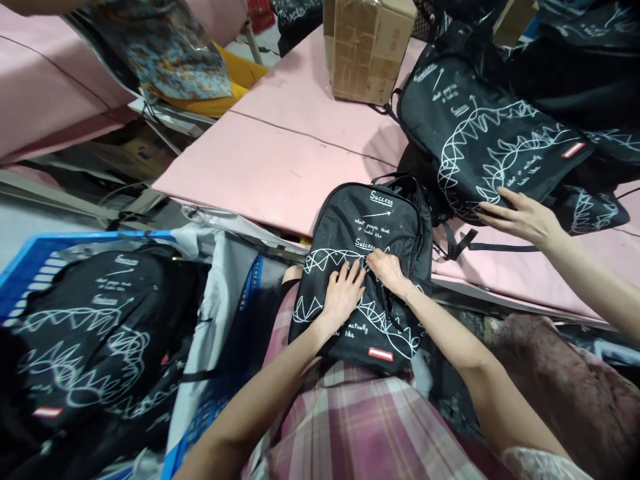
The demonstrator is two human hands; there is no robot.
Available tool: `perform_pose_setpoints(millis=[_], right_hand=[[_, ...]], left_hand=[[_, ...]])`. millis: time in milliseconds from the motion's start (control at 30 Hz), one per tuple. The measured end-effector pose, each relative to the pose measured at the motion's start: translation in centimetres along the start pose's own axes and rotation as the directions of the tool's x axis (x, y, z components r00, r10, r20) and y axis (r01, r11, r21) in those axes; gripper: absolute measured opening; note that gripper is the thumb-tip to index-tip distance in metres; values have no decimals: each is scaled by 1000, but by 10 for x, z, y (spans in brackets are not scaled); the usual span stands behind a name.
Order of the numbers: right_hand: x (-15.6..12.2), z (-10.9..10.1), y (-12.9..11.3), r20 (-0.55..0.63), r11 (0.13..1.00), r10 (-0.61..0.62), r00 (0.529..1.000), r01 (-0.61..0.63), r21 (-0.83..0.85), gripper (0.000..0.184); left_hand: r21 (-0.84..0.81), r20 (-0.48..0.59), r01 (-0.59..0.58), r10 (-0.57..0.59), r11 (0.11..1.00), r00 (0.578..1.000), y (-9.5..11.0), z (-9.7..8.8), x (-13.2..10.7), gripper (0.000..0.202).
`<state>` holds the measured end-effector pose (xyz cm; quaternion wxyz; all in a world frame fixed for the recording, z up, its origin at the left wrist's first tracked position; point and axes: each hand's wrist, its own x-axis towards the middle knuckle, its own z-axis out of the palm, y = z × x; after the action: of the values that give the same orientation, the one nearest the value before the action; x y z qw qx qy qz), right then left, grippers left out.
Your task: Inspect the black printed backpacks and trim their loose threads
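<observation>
Single head-worn view, looking forward and steeply down from above the lap. Close range: both forearms enter from bottom edge, backpack point(367, 267) sits mid-frame. Pink desk point(280, 160) stretches away toward top, blue crate point(30, 267) at left edge. No second view to overlap.

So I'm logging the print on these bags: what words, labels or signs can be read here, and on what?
"Success", "what people think it looks like": white script on the black backpack under the left hand and right hand.
Its lower script: only "actually" and "like" readable.
Red patch on it: too small.
Backpack on the table, backpack in the blue crate: blurred.
Cardboard box: unreadable.
</observation>
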<state>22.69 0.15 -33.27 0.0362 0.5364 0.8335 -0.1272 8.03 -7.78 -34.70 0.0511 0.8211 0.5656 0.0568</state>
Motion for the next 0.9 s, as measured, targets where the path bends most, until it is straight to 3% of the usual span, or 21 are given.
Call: perform_pose_setpoints(millis=[100, 267, 500, 667, 900], right_hand=[[1, -2, 1, -13, 1000, 14, 1000, -14, 1, 30], [-1, -7, 6, 2, 998, -65, 998, 65, 23, 26], [0, -2, 2, -26, 1000, 11, 1000, -10, 13, 29], [1, -3, 5, -18, 999, -38, 999, 39, 37, 25], [1, -3, 2, -39, 999, 19, 999, -18, 33, 26]], left_hand=[[-8, 1, -7, 7, 1000, 1000, 0, -2, 0, 47], [10, -12, 3, -3, 1000, 1000, 1, -4, -1, 47], [19, -3, -8, 8, 1000, 1000, 1, -3, 0, 46], [23, -10, -10, 10, 1000, 1000, 1, -2, -1, 47], [-1, -1, 2, -2, 1000, 1000, 2, -2, -1, 47]])
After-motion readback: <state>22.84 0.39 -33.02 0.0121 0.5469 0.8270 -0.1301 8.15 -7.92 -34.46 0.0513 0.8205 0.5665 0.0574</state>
